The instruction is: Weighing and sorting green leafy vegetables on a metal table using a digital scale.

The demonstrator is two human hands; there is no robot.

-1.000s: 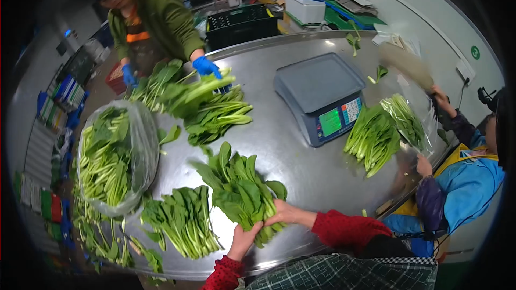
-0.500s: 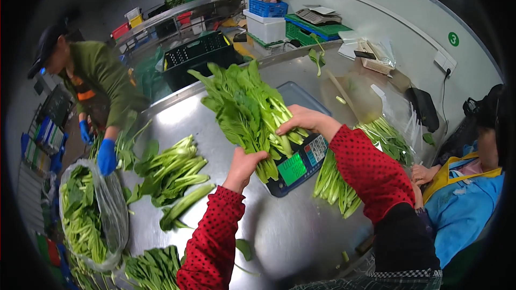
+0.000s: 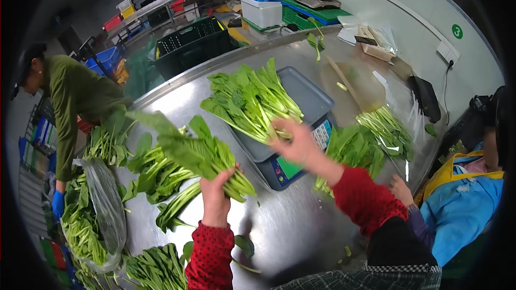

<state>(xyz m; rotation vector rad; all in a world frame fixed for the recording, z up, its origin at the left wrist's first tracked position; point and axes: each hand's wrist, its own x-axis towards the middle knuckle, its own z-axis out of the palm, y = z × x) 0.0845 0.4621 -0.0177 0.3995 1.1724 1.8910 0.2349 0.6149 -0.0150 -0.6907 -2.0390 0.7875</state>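
My left hand (image 3: pixel 219 196) is closed round the stems of a small bunch of leafy greens (image 3: pixel 201 153), held up to the left of the scale, leaves pointing left. A larger bunch of leafy greens (image 3: pixel 250 99) lies on the grey pan of the digital scale (image 3: pixel 309 94). Close to that bunch's stem ends is my right hand (image 3: pixel 298 142), blurred, its fingers seemingly apart with nothing visible in them. It partly covers the scale's lit green display and keypad.
Loose greens (image 3: pixel 172 201) lie left on the steel table (image 3: pixel 269 225), beside a clear bag of greens (image 3: pixel 102 220). More greens (image 3: pixel 355 150) lie right of the scale. A co-worker in green (image 3: pixel 80 86) bends at left; another person in a blue apron (image 3: pixel 457 209) is at right.
The large bunch has come down onto the scale pan. My left hand has moved left, holding a small bunch apart from it. Leaves now show right of the scale; the green-clad co-worker has shifted left.
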